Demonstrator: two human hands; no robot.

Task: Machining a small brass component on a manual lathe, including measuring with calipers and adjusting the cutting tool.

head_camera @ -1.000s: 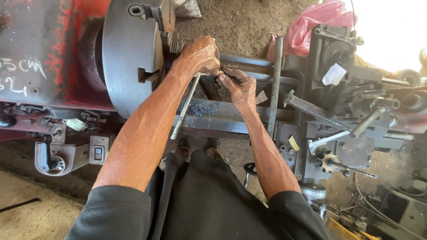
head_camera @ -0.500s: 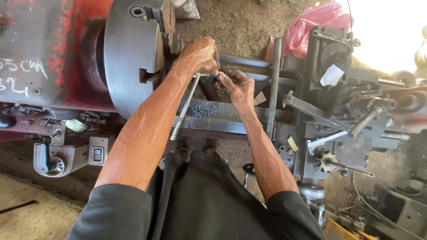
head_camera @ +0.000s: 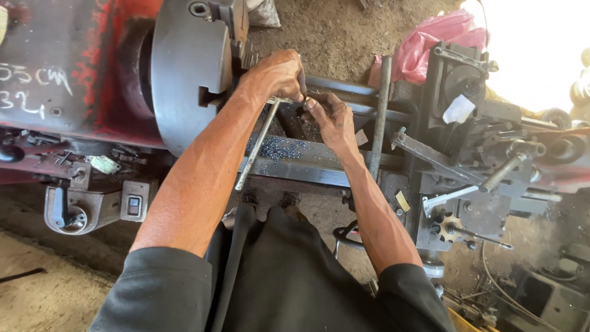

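I look down from a head camera at two bare forearms reaching over an old metal lathe. My left hand [head_camera: 278, 75] sits just beside the big grey chuck [head_camera: 184, 74], its fingers curled tight around the top end of a long thin metal rod [head_camera: 257, 147], which slants down and toward me from that fist, crossing over the lathe bed [head_camera: 319, 161]. My right hand [head_camera: 329, 117] is close against the left one, fingertips pinched together on something small and dark at the rod's upper end; I cannot tell what that piece is. As a judgement, the work looks mid-way: the rod is gripped and brought up to the chuck area, and some fitting or adjusting at its tip appears unfinished. Dark metal shavings [head_camera: 276, 147] lie scattered on the bed below the hands. To the right stand the carriage [head_camera: 467, 154] with its levers and a pink plastic bag [head_camera: 430, 43] behind it. The point where the two hands meet is hidden by the fingers themselves, the chuck's face is turned away, and the upper right corner is washed out by glare.
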